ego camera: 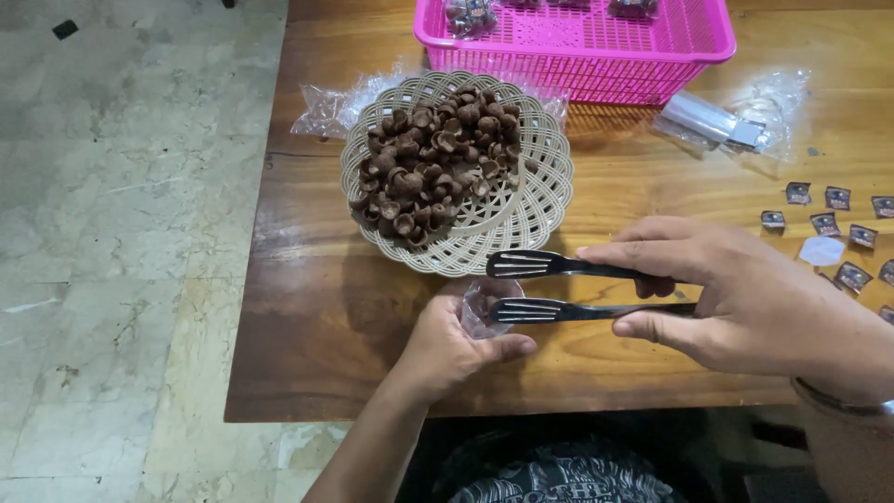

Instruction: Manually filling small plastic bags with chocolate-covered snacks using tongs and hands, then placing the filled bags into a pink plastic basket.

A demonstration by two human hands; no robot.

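woven tray [521, 219] – brown cup-shaped snacks [433, 163], pink basket [577, 47] – small packets [468, 14]

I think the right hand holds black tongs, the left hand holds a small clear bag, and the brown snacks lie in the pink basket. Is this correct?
Not quite. The head view shows the brown snacks lying on the cream woven plate, not in the pink basket. The rest is right: the right hand holds black tongs, and the left hand holds a small clear bag.

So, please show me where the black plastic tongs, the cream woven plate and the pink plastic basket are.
black plastic tongs [559, 289]: head view, between the arms.
cream woven plate [521, 219]: head view, bare rim.
pink plastic basket [577, 37]: head view, bare floor.
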